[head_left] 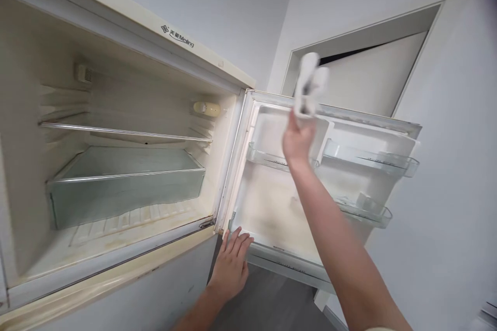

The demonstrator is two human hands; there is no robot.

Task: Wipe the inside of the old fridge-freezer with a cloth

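Note:
A cream fridge (116, 20) stands open in front of me, its upper compartment bare. My right hand (298, 139) is raised against the top of the open door (272, 207) and grips a crumpled white cloth (309, 83). My left hand (232, 264) rests lower down, fingers stretched flat against the bottom inner corner of the door near the hinge. Inside the fridge are a glass shelf (124, 132) and a clear drawer (124, 186).
The door carries clear plastic racks (368, 158), one lower rack (365, 207) holding a small clear item. A closed white room door (373, 77) sits behind the fridge door. White walls surround; dark floor shows below.

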